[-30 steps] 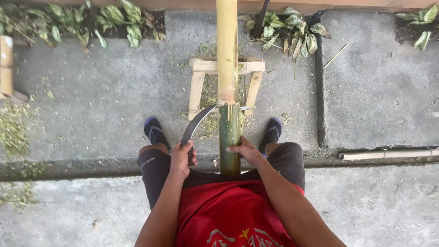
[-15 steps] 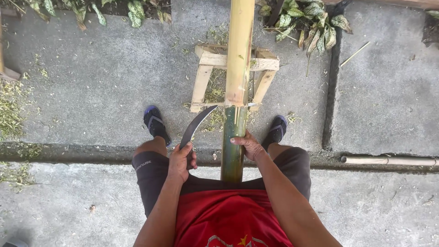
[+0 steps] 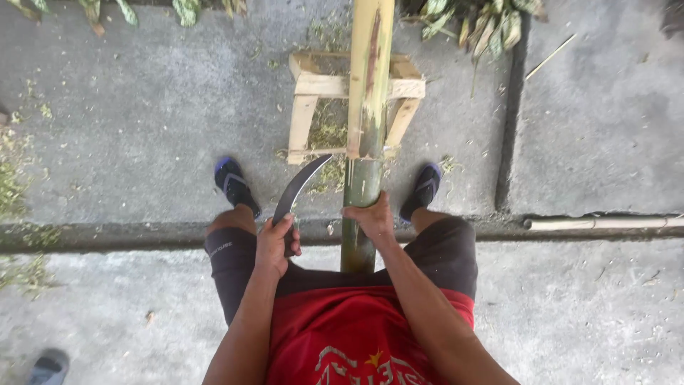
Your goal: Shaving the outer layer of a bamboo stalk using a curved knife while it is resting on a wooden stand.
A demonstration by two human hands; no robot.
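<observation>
Bamboo pole (image 3: 367, 107) lengthwise, pointing fwd.

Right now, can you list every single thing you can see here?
Bamboo pole: one, yellow-green, running up the middle, resting on the stand.
Wooden stand: one, pale wood, under the pole.
Curved knife: one, dark blade, tip near the pole.
Leafy plants: several, green, along the top edge.
Thin pale pole: one, lying at the right along the step.
Concrete ground: grey, strewn with green shavings.
Sandals: two, dark blue, on the feet.
Another shoe: one, bottom left corner.
Left hand: grips the knife handle.
Right hand: holds the bamboo pole.
</observation>
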